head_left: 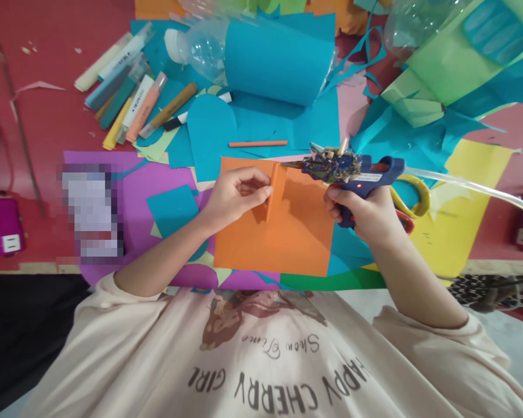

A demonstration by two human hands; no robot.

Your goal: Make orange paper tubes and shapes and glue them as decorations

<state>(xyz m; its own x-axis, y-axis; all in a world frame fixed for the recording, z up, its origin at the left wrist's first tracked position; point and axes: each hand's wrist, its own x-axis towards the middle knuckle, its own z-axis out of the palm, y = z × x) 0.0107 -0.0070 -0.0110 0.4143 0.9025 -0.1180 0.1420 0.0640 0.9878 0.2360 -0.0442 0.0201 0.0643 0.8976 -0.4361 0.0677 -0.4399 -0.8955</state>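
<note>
My left hand (pixel 244 194) pinches a narrow folded strip of orange paper (pixel 277 188) between thumb and fingers. The strip stands over an orange sheet (pixel 305 244); whether it is part of that sheet I cannot tell. My right hand (pixel 366 212) is wrapped round the handle of a blue hot glue gun (pixel 366 174). A clear glue stick (pixel 475 188) juts from the gun's back, and its front is crusted with debris. The gun's nozzle points left, close to the top of the strip. Above the sheet lies a thin rolled orange paper stick (pixel 258 143).
Several markers (pixel 126 93) lie at the upper left. A plastic bottle wrapped in blue paper (pixel 279 58) lies at the back. Yellow-handled scissors (pixel 412 194) rest beyond my right hand. A blurred phone (pixel 91 212) sits on purple paper (pixel 135 174). Blue scraps (pixel 387 128) cover the right.
</note>
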